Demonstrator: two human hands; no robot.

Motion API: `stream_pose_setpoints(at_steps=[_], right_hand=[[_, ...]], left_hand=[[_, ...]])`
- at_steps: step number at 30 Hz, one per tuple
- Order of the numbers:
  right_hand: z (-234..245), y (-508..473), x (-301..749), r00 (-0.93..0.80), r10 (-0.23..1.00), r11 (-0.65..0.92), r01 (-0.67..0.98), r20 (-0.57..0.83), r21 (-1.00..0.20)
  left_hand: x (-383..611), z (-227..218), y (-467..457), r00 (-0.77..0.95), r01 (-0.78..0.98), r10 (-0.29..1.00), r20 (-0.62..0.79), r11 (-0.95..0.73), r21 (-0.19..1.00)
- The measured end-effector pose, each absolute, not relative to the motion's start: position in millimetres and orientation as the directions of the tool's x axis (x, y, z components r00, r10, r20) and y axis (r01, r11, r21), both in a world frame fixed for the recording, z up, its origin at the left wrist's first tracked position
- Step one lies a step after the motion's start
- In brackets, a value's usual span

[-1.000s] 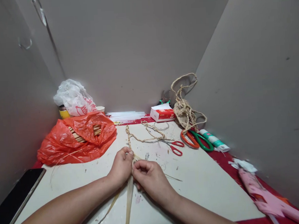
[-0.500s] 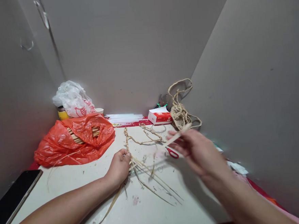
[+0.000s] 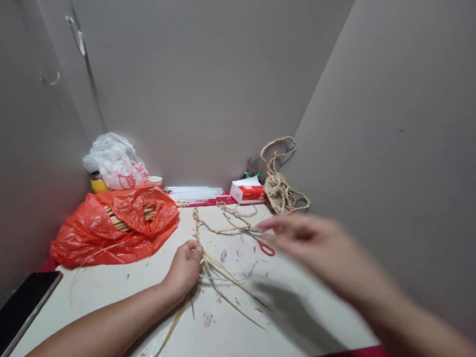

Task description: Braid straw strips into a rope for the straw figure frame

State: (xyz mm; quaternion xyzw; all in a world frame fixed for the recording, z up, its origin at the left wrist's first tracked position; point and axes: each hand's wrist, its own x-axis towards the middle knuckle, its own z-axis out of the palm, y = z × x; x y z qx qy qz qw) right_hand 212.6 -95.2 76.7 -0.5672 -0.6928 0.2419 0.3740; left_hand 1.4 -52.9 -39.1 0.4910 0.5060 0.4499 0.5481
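Note:
My left hand (image 3: 186, 266) is closed on a braided straw cord (image 3: 196, 225), pinching it where the plait ends. Loose flat straw strands (image 3: 232, 279) fan out below and to the right of its fingers, and one longer strand trails toward the front edge. The thinner length of cord (image 3: 225, 229) runs from the plait across the table to the right. My right hand (image 3: 307, 239) is raised over the right side of the table, smeared by motion, near red-handled scissors (image 3: 266, 248). Whether its fingers hold a strand cannot be made out.
An orange plastic bag (image 3: 99, 237) with straw bundles lies at left, a white bag (image 3: 112, 157) and yellow-bodied jar (image 3: 98, 182) behind it. A phone-like black slab (image 3: 21, 308) is near left. A red-and-white box (image 3: 247, 191) and coiled straw rope (image 3: 282, 191) stand at the back.
My right hand has swung slightly; the pale strip seen at its fingers before no longer shows clearly. My left hand keeps its grip. The whole view has shifted a little.

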Motion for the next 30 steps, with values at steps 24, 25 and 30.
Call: stream_pose_setpoints(at_steps=[24, 25, 30], right_hand=[[15.2, -57.0, 174.7, -0.182, 0.98, 0.17, 0.582, 0.077, -0.795], [15.3, -62.4, 167.4, -0.213, 0.977, 0.096, 0.502, -0.016, -0.859], [7.2, -71.0, 152.0, -0.282, 0.943, -0.081, 0.328, -0.179, -0.941]], left_hand=[[-6.8, -28.9, -48.3, 0.266, -0.098, 0.929, -0.258, 0.292, 0.951], [-7.1, -28.8, -47.8, 0.272, -0.109, 0.927, -0.258, 0.296, 0.949], [-7.8, -27.9, -46.4, 0.282, -0.152, 0.923, -0.261, 0.312, 0.938]])
